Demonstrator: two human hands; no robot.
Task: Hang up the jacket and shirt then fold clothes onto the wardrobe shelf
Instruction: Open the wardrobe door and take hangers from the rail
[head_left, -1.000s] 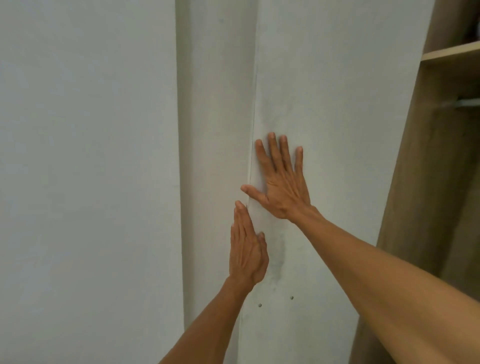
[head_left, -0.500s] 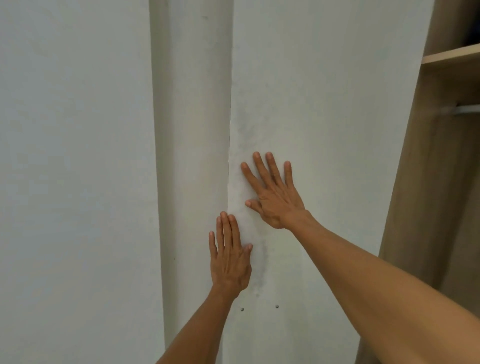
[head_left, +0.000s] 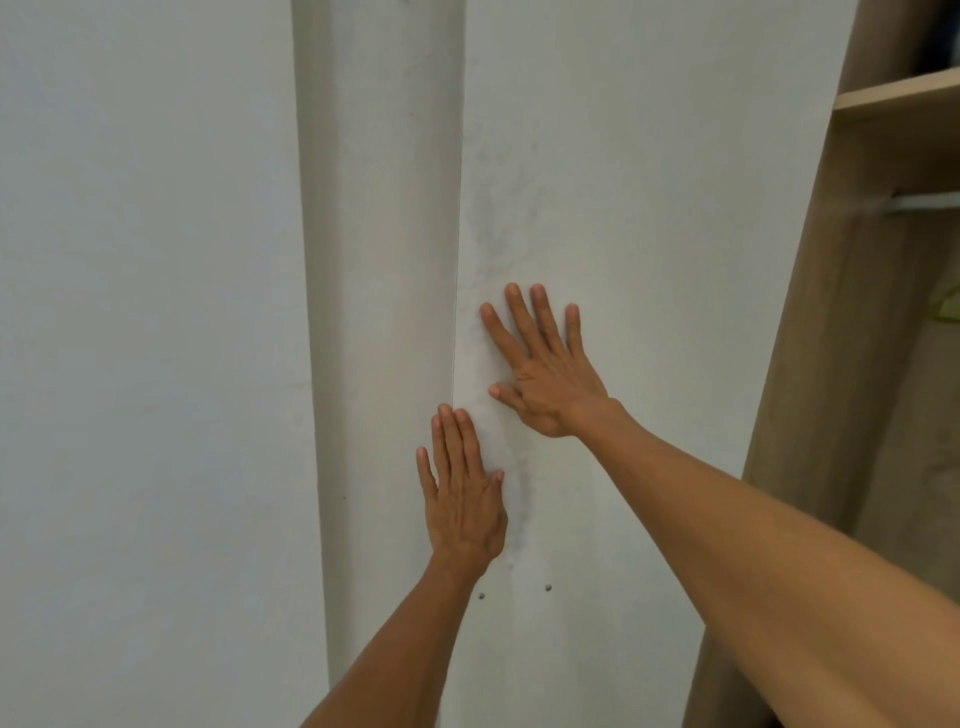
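Pressing flat against a tall white wardrobe door panel (head_left: 649, 182), both bare hands show in the head view, the only view given. The right hand (head_left: 545, 364) lies palm-down on the panel with its fingers (head_left: 537, 317) spread and pointing up and slightly left, thumb tucked low toward the panel's left edge; it grasps nothing. The left hand (head_left: 464, 499) sits lower and just to the left, also palm-down with fingers straight and close together, its fingertips reaching the vertical seam where the panel's left edge meets a second white panel (head_left: 382, 260) set further back. It too is released, with nothing in it. The two hands are near each other but apart, the left below the right thumb. Both forearms are bare and rise from the bottom of the frame.

Grey smudges mark the front panel around and above the hands, and two small dark screw heads (head_left: 547, 587) sit just below the left wrist. A plain white surface (head_left: 145, 364) fills the left side of the frame.

At the right edge stands the open light-wood wardrobe (head_left: 841, 364), with its wooden shelf (head_left: 904, 93) high up and a pale hanging rail (head_left: 924, 200) just beneath it. A scrap of greenish material shows at the far right edge inside the wardrobe, too cut off to identify. No jacket, shirt or other clothes can be made out.
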